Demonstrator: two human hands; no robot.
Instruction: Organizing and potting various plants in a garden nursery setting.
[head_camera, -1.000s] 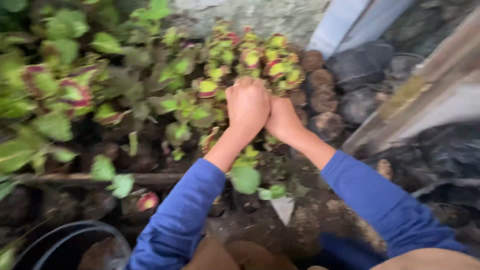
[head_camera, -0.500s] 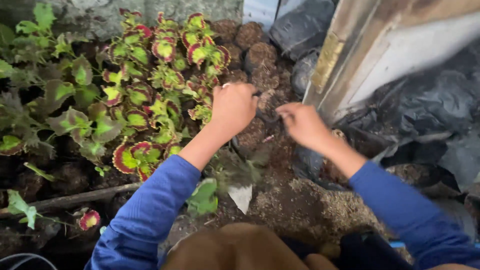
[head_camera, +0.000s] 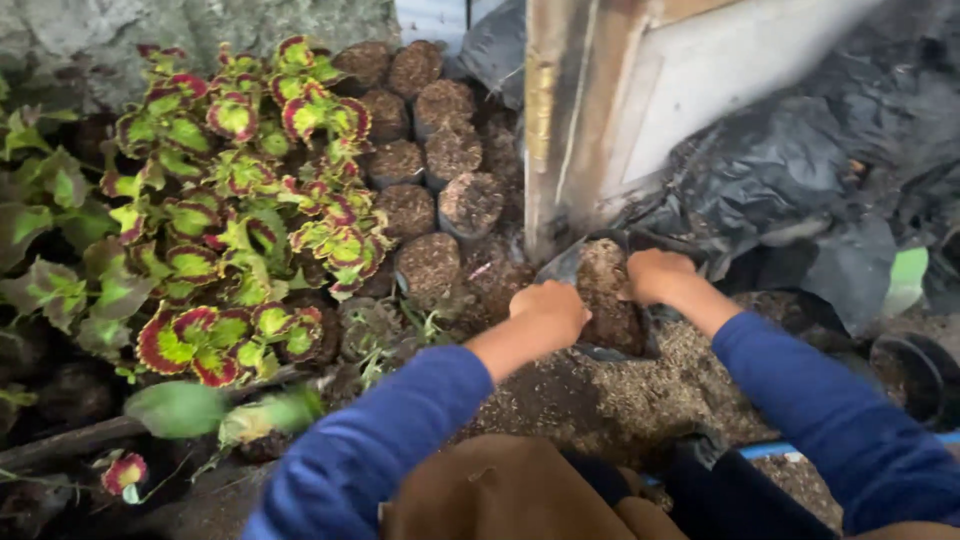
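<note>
We grip a soil-filled black grow bag (head_camera: 606, 300) from both sides: left hand (head_camera: 548, 312) closed on its near-left edge, right hand (head_camera: 657, 275) closed on its right rim. It sits on loose soil (head_camera: 600, 400), just right of filled bags (head_camera: 430, 265) and red-green coleus plants (head_camera: 240, 210).

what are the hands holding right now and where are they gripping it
Both hands, left hand and right hand, grip a soil-filled black nursery bag by its opposite sides near the rim.
</note>
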